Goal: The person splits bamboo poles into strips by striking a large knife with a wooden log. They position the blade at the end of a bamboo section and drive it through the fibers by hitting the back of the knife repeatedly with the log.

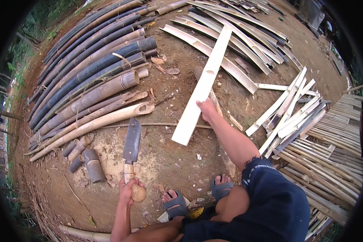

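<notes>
Two hands are busy here, each with its own thing. The left hand (127,188) is down low by the left foot, fingers wrapped around the wooden handle of a big machete (132,141), just above the rounded knob, with the broad dark blade pointing away from the body. The right arm reaches well forward from the shorts (270,201), and the right hand (207,109) has hold of a long pale split bamboo piece (203,86) by its right edge, around the middle, thumb toward the upper face. That piece sits slantwise out front, near end over the dirt (161,161), far end overlapping the split strips (191,39) up top; can't tell if it's actually resting on them. As for markings, the small dark dots on the blade near the handle are too tiny to make out. Edges: round bamboo poles (109,89) line the left, their cut ends near the blade tip, short sections (93,166) lie left of the machete, and slats (326,161) crowd the right. Brown ground runs between the machete and the bamboo piece, down to the sandals (175,206).
</notes>
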Demonstrator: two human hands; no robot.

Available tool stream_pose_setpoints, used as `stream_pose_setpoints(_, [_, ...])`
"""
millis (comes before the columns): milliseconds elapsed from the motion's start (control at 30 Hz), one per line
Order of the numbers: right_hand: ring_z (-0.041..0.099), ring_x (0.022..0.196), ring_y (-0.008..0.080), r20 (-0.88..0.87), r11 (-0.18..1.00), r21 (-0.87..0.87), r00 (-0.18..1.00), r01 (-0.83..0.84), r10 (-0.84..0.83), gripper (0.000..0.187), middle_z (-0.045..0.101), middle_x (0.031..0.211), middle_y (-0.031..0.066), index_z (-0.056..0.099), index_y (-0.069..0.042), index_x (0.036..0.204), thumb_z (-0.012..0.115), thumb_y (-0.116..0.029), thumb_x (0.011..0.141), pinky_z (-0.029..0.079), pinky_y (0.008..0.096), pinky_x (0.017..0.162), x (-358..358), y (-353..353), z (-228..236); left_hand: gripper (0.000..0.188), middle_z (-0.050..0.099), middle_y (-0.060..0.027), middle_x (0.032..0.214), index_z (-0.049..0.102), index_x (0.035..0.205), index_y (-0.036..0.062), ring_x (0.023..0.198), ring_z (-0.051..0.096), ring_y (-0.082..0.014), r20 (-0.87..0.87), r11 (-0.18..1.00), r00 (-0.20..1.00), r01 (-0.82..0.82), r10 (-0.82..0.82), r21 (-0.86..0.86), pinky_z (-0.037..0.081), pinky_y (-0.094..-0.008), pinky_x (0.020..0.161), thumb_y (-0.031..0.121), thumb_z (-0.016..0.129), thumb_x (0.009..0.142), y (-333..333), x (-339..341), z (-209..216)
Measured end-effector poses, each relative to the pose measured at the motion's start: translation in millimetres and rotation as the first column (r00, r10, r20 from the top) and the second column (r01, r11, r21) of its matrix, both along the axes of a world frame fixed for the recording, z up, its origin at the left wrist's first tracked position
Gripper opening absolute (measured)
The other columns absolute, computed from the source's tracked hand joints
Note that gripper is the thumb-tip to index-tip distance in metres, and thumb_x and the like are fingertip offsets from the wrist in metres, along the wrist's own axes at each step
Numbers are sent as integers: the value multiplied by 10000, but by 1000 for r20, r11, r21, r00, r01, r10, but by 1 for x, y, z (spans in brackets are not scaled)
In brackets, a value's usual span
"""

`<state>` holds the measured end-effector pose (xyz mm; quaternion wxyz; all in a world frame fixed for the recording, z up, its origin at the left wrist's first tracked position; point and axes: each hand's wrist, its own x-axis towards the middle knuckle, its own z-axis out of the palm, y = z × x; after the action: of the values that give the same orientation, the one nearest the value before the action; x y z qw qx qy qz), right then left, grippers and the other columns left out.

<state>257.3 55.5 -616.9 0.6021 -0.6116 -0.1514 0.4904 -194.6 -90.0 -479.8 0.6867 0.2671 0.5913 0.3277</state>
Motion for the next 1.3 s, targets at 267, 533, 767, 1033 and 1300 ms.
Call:
stream_pose_setpoints(267, [644,1101,381,208,980,-191,978,56,-15,323,637,1170,237,519,123,1227,470,-16,939,525,488,900,-15,-9,86,241,584,-86,751,551,1115,-35,645,651,-229,7,987,998,-70,70,143,599,-395,659,6,614,886,31,8,26])
stream_pose_setpoints(533, [646,1071,318,62,949,-255,982,187,-177,594,672,1178,240,635,116,1186,688,-393,884,497,434,916,-39,-3,70,199,611,-83,776,568,1062,-30,665,664,-206,58,987,998,-12,3,160,588,-364,665,14,634,879,18,24,42])
stream_pose_setpoints(767, [672,1035,386,504,943,-223,857,249,-107,466,704,1115,242,650,95,1161,648,-323,954,508,439,921,-66,-49,60,204,642,-100,812,571,1068,-28,700,681,-216,-26,976,996,94,-91,199,567,-346,678,28,640,884,16,30,64])
stream_pose_setpoints(1033, [682,873,410,726,983,127,662,134,-184,360,705,951,245,636,43,1086,642,-302,984,499,488,797,-60,-44,113,241,648,-107,794,555,1094,-33,688,687,-207,9,956,999,28,-32,293,569,-339,638,22,638,874,39,36,75])
stream_pose_setpoints(1300, [678,851,424,683,851,524,580,34,-444,265,685,920,251,584,10,1108,619,-231,1003,503,477,743,-58,-11,172,268,612,-108,794,542,1127,-50,675,656,-228,6,957,1000,24,-26,290,592,-406,708,-1,612,873,39,39,76])
